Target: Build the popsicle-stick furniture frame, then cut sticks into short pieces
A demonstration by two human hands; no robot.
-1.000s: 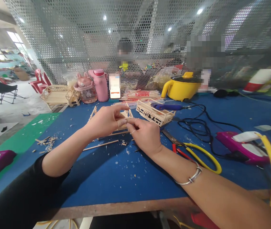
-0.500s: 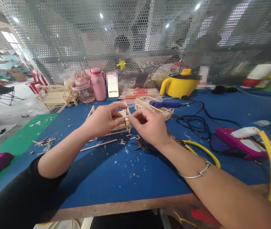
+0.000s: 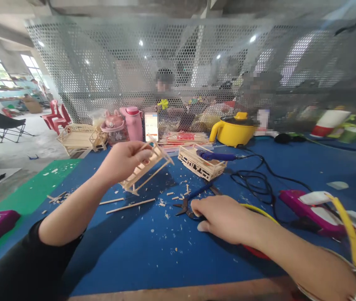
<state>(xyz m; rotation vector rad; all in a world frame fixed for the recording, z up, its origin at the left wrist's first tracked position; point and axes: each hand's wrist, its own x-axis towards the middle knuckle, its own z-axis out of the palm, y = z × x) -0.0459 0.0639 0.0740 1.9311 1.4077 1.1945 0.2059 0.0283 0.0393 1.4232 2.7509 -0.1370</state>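
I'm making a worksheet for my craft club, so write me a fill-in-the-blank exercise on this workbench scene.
The left hand holds a stick frame above the ____ table.
The right hand rests on the pliers, in front of the ____ pot.
The tall bottle at the back is ____.
Missing words: blue; yellow; pink.

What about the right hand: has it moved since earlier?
Yes. The right hand left the stick frame and dropped toward the person, away from the wooden crate, onto the pliers.
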